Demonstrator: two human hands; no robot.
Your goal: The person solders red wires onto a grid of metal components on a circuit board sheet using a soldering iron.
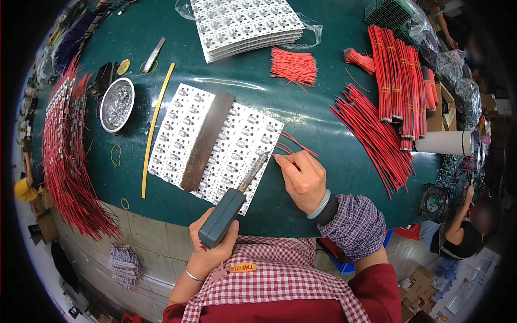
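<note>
My left hand [212,242] is wrapped around the dark green handle of a soldering iron [222,216]. The iron's tip reaches the right edge of a white circuit board panel [245,121], which is covered in rows of small components. Close to that tip, my right hand [304,177] pinches a thin red wire [274,155]; most of this wire is hidden by the fingers. Just beyond, a few red wires [296,141] stick out from the panel's edge. Across the panel lies a dark flat metal bar [208,141].
At the back is a stack of white panels [245,27]. Red wire bundles [396,81] and loose red wires [371,140] lie right, beside a white roll [442,143]. On the left are a yellow strip [158,129], a white bowl [117,105] and a wired-board pile [67,145].
</note>
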